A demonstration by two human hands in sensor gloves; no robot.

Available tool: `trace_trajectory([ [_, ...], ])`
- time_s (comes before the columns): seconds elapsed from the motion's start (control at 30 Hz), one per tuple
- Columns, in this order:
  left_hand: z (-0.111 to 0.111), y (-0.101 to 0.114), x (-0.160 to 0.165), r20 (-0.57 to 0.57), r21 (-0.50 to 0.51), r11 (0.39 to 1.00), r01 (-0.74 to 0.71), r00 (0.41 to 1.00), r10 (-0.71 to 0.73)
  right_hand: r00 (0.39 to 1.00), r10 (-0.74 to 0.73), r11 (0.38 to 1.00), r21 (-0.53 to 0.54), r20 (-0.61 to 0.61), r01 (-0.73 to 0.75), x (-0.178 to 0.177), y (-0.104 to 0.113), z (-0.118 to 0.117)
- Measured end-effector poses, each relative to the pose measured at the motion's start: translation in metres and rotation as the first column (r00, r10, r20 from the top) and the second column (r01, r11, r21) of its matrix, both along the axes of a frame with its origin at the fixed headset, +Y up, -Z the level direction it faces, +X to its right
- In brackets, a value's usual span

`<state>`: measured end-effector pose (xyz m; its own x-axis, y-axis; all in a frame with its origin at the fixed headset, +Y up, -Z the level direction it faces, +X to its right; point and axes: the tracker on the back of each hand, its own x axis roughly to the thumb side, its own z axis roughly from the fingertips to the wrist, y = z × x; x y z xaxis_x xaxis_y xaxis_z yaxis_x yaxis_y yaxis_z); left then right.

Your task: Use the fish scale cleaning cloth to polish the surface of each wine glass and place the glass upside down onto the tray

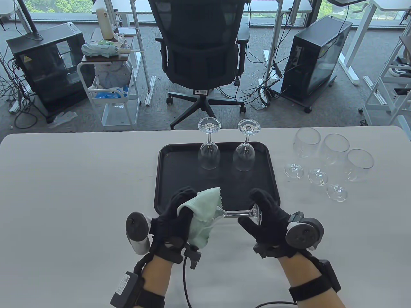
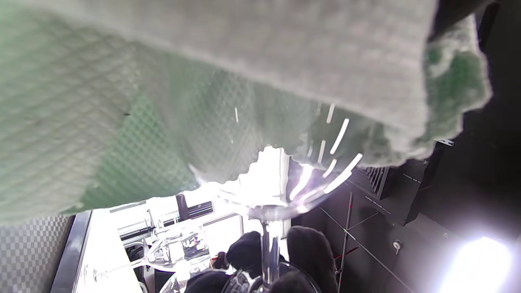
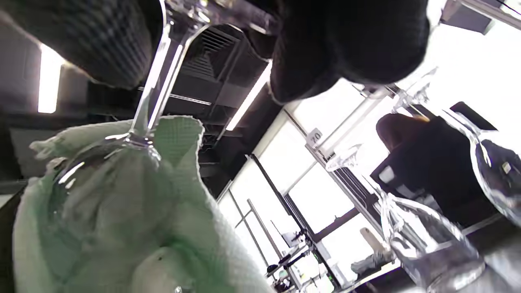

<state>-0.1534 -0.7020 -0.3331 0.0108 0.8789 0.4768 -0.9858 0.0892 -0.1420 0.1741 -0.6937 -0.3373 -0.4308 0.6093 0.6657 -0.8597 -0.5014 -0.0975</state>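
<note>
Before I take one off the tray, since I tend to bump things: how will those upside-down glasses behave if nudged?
Probably tippy: each glass stands on its rim with the foot high on a thin stem. Likely fragile, being thin clear glass. It might slide on the smooth tray.

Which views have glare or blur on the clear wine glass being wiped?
Left wrist view: pale green cloth blurred, streaky glare on the clear wine glass, blown-out light bottom right. Right wrist view: cloth soft, windows overexposed. Table view: sharp, evenly lit.
</note>
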Motion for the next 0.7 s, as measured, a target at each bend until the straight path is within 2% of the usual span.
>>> trace_trajectory([
  [0.07,0.001,0.002,0.0,-0.023,0.047,0.999,0.021,1.0,-0.02,0.995,-0.096,0.973,-0.212,-0.009,0.092,-0.001,-0.006,-0.004],
  [0.1,0.002,0.002,0.0,-0.044,0.051,0.998,0.046,0.998,-0.044,0.993,-0.12,0.936,-0.337,-0.019,0.106,-0.001,-0.009,-0.005],
  [0.13,0.001,0.001,-0.002,-0.053,0.054,0.997,0.058,0.997,-0.055,0.992,-0.104,0.94,-0.332,-0.065,0.077,-0.001,-0.008,-0.005],
  [0.2,-0.001,0.0,-0.003,-0.025,0.037,0.999,0.038,0.999,-0.037,0.999,-0.006,0.977,-0.213,-0.038,-0.002,-0.001,-0.005,-0.004],
  [0.27,-0.002,-0.003,-0.005,-0.029,0.003,1.0,0.013,0.999,-0.012,0.994,0.111,0.994,0.008,-0.019,-0.111,-0.003,0.0,0.001],
  [0.3,-0.003,-0.004,-0.004,-0.001,-0.031,0.999,-0.011,1.0,0.011,0.985,0.172,0.977,0.119,0.034,-0.175,-0.003,0.002,0.005],
  [0.37,-0.005,-0.006,-0.004,0.028,-0.044,0.999,-0.013,1.0,0.014,0.974,0.21,0.949,0.22,0.089,-0.225,-0.003,0.004,0.008],
  [0.4,-0.005,-0.005,-0.003,0.027,-0.04,0.999,-0.014,1.0,0.015,0.973,0.206,0.948,0.224,0.104,-0.225,-0.002,0.005,0.008],
  [0.47,-0.003,-0.004,0.0,0.017,-0.03,1.0,-0.003,1.0,0.003,0.992,0.104,0.985,0.134,0.069,-0.112,0.0,0.003,0.005],
  [0.53,-0.001,-0.002,0.001,0.015,0.006,1.0,0.014,1.0,-0.014,1.0,0.011,0.999,-0.031,0.006,-0.01,0.0,-0.001,0.0],
  [0.6,-0.001,0.0,0.002,0.022,0.03,0.999,0.034,0.999,-0.034,0.995,-0.103,0.971,-0.215,-0.002,0.1,0.0,-0.007,-0.003],
  [0.63,-0.001,0.0,0.001,0.016,0.038,0.998,0.052,0.998,-0.053,0.993,-0.112,0.955,-0.28,-0.025,0.1,0.0,-0.009,-0.003],
  [0.7,-0.002,0.0,-0.001,0.007,0.037,0.998,0.046,0.999,-0.046,0.998,-0.052,0.972,-0.232,-0.033,0.043,-0.001,-0.008,-0.004],
])
